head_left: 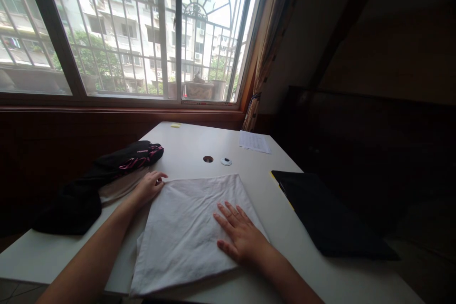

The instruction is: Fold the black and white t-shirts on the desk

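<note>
A white cloth (188, 228), folded into a rough rectangle with soft creases, lies flat on the white table (192, 147) in front of me. My left hand (150, 185) is at its far left corner, fingers curled at the cloth's edge; whether they pinch the fabric is hard to make out. On the right part of the cloth rests my right hand (238, 235), palm down with the fingers spread, holding nothing.
Dark clothing with pink cords (121, 161) lies at the left, over a beige piece (124, 187). To the right is a folded black cloth (327, 213). Papers (254, 141), a round cover (226, 161) and a table hole (208, 159) are farther back.
</note>
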### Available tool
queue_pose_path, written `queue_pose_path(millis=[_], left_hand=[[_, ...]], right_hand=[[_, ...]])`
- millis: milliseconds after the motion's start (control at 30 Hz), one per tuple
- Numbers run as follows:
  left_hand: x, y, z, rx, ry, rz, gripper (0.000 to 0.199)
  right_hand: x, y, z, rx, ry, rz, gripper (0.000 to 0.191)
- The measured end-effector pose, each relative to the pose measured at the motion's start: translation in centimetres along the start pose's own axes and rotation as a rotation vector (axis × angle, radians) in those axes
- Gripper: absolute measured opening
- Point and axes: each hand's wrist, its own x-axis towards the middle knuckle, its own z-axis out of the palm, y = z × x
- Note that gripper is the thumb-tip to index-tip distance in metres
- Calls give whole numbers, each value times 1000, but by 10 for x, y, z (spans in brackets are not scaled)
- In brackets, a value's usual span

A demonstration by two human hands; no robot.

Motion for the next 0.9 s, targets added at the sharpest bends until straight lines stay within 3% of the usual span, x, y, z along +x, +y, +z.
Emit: queue_pose_path(millis=[900], left_hand=[[-3,-9,5,93,29,87,23]], right_hand=[[0,1,-1,45,-60,41,68]])
